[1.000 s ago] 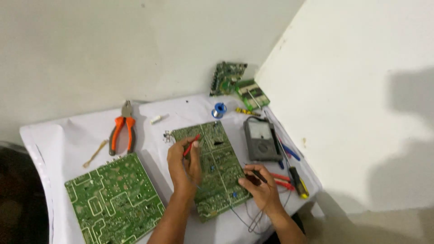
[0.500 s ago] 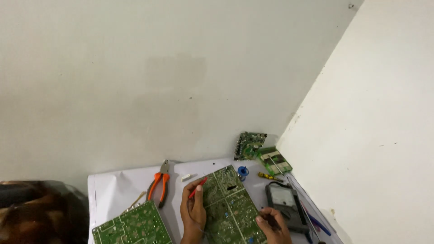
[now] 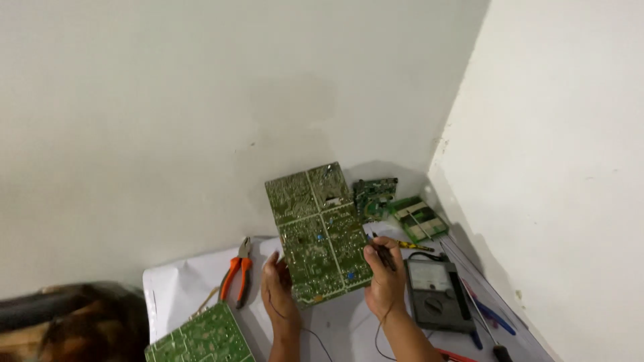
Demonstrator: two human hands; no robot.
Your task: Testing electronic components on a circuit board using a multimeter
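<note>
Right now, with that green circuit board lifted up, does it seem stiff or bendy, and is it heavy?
Probably stiff: the circuit board stands flat and unbent though the left hand and right hand grip only its lower edge. Likely light for its size, since fingers alone hold it. Its thin edges could slip.

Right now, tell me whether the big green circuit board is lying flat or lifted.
Lifted: the circuit board stands upright off the table, left hand and right hand gripping its lower edge.
</note>
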